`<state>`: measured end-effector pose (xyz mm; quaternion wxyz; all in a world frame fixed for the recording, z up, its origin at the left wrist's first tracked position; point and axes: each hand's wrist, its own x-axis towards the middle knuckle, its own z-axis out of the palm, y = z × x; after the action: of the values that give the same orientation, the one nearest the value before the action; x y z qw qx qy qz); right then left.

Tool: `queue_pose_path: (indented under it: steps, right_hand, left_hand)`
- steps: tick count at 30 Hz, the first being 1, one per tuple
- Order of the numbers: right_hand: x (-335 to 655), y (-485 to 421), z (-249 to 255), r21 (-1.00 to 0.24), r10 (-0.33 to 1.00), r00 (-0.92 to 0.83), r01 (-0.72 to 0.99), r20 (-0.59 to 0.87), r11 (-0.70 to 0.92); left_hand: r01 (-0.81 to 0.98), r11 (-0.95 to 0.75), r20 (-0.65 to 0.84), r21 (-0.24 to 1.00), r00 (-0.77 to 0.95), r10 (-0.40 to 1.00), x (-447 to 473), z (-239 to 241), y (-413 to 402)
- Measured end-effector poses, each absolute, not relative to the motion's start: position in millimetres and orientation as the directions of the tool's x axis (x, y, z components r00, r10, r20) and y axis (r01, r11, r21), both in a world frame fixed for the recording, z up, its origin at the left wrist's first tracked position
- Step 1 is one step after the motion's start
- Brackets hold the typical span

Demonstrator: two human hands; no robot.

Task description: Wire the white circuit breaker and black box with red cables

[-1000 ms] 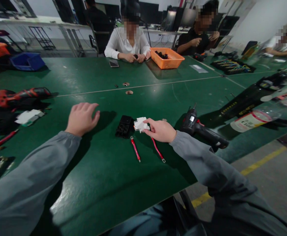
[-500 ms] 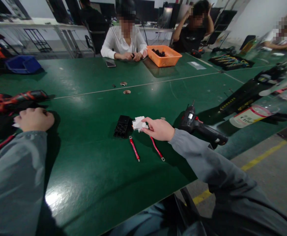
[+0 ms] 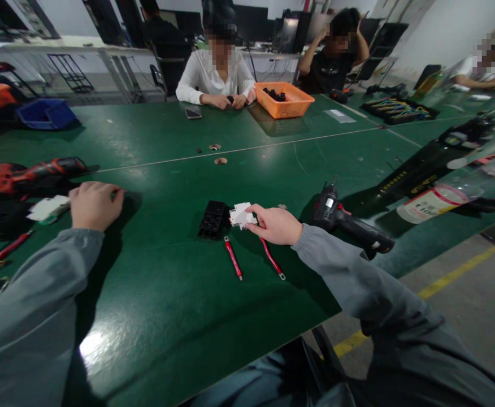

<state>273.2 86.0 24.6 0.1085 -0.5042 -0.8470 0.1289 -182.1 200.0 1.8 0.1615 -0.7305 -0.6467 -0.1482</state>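
My right hand pinches a flat white part with notched edges between thumb and fingers, just above the table. Right beside that part lies a small black housing with an open, compartmented side. Two short red cables with metal lugs, a left one and a right one, rest in front of it. My left hand is curled closed over the table at the left; what its fingers hold, if anything, is hidden. Next to its wrist side are white parts.
A black cordless drill lies right of my right hand, with a clear bottle and a black cylinder beyond. At the left is a red-black power tool. Across the table sits a person in white near an orange basket.
My left hand has moved right, away from the white parts, which now show more. My right hand stays in place with the white part. The view has shifted slightly.
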Motion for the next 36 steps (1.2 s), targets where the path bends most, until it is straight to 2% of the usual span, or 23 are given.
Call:
queue_pose_path:
  steps: [4, 7, 10, 15, 22, 36]
  right_hand:
    - [272.6, 85.7, 24.3, -0.328, 0.884, -0.465, 0.829, 0.047, 0.453]
    - [272.7, 85.8, 24.0, -0.322, 0.886, -0.460, 0.832, 0.053, 0.451]
    - [273.1, 86.2, 23.7, -0.319, 0.885, -0.462, 0.832, 0.058, 0.455]
    - [272.9, 86.5, 23.6, -0.314, 0.886, -0.461, 0.835, 0.050, 0.452]
    - [273.1, 85.8, 24.4, -0.314, 0.888, -0.458, 0.837, 0.049, 0.449]
    - [273.6, 85.0, 27.4, -0.326, 0.881, -0.470, 0.827, 0.046, 0.458]
  left_hand:
    - [0.933, -0.358, 0.380, -0.039, 0.345, 0.858, -123.1, 5.9, 184.7]
    - [0.820, -0.571, 0.361, 0.036, 0.522, 0.773, -83.8, 5.4, 168.1]
    - [0.718, -0.688, 0.398, 0.108, 0.603, 0.692, -55.6, 7.1, 144.6]
    - [0.614, -0.771, 0.493, 0.168, 0.625, 0.605, -30.7, 15.6, 103.2]
    - [0.460, -0.876, 0.476, 0.143, 0.744, 0.469, -16.0, 19.1, 79.3]
    - [0.469, -0.874, 0.453, 0.126, 0.757, 0.472, -18.8, 16.9, 86.3]
